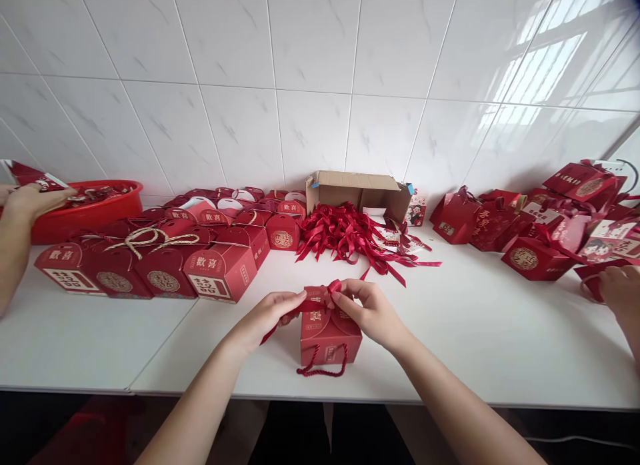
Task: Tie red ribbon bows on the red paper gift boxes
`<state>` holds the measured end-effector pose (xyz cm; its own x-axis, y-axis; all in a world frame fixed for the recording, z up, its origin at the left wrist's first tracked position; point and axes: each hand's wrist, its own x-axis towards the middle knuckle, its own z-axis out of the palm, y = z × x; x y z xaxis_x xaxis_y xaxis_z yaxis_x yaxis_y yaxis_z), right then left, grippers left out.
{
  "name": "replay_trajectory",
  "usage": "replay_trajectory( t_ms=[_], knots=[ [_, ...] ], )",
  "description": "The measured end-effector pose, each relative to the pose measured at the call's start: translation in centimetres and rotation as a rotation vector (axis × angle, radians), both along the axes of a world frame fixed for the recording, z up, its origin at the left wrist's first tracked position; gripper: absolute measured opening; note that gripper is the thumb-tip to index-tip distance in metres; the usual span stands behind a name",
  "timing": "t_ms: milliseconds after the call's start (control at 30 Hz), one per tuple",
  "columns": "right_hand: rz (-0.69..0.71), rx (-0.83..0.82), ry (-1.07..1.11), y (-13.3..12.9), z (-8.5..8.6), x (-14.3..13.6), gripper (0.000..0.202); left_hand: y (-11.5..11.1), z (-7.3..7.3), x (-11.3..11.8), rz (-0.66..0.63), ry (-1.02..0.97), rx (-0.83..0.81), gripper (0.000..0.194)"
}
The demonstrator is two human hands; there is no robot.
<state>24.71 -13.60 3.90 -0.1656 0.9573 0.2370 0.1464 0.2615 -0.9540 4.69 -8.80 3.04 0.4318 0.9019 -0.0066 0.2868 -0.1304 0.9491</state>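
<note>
In front of me a small red gift box with gold lettering stands upright on the white table. A twisted red cord handle hangs down its near side. Across its top runs a red ribbon, with a loop at the middle of the lid. My left hand pinches the ribbon at the left of the box, and a tail of it trails below the fingers. At the loop, my right hand is closed with thumb and fingertips on the ribbon.
Rows of red boxes stand at left, some tied with cord. Behind, red ribbons spill from a cardboard carton. More red boxes pile up at right. Other people's hands show at a red basin and at the right edge.
</note>
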Motion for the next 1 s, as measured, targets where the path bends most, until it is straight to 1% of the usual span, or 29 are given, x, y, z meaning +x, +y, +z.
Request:
replay_trajectory(
  t_ms=[100, 233, 300, 367, 467, 567, 633, 733, 900, 967, 1000],
  knots=[
    [-0.079, -0.049, 0.003, -0.2, 0.5, -0.5, 0.021, -0.2, 0.9, -0.6, -0.007, 0.021, 0.029, 0.033],
    [-0.175, -0.044, -0.065, -0.1, 0.6, -1.1, 0.017, -1.2, 3.1, -1.4, -0.012, 0.187, 0.235, 0.024],
    [-0.205, -0.022, -0.106, 0.1, 0.5, -1.3, 0.016, -1.5, 4.3, -1.8, -0.054, 0.276, 0.339, 0.02],
    [-0.241, -0.006, -0.147, 0.3, 0.5, -1.4, 0.016, -1.5, 5.5, -1.9, -0.109, 0.377, 0.482, 0.015],
    [-0.253, 0.006, -0.209, 0.5, 0.6, -1.6, 0.018, -1.2, 7.5, -1.3, -0.182, 0.554, 0.738, 0.014],
    [-0.206, 0.029, -0.242, 0.5, 0.8, -1.6, 0.02, -0.5, 9.6, 0.3, -0.276, 0.655, 0.898, 0.019],
    [-0.163, 0.056, -0.255, 0.4, 1.0, -1.5, 0.021, 0.1, 10.7, 1.7, -0.349, 0.684, 0.928, 0.021],
    [-0.124, 0.069, -0.274, 0.3, 1.2, -1.3, 0.023, 1.0, 11.5, 3.6, -0.447, 0.698, 0.921, 0.021],
    [-0.171, -0.002, -0.269, 0.6, 1.1, -1.0, 0.018, 1.8, 12.0, 5.5, -0.635, 0.67, 0.859, 0.02],
    [-0.158, -0.01, -0.269, 0.7, 1.1, -1.0, 0.017, 1.9, 12.0, 5.9, -0.669, 0.668, 0.843, 0.02],
    [-0.142, -0.008, -0.271, 0.7, 1.1, -0.9, 0.018, 2.0, 11.9, 6.0, -0.657, 0.669, 0.844, 0.02]
  ],
)
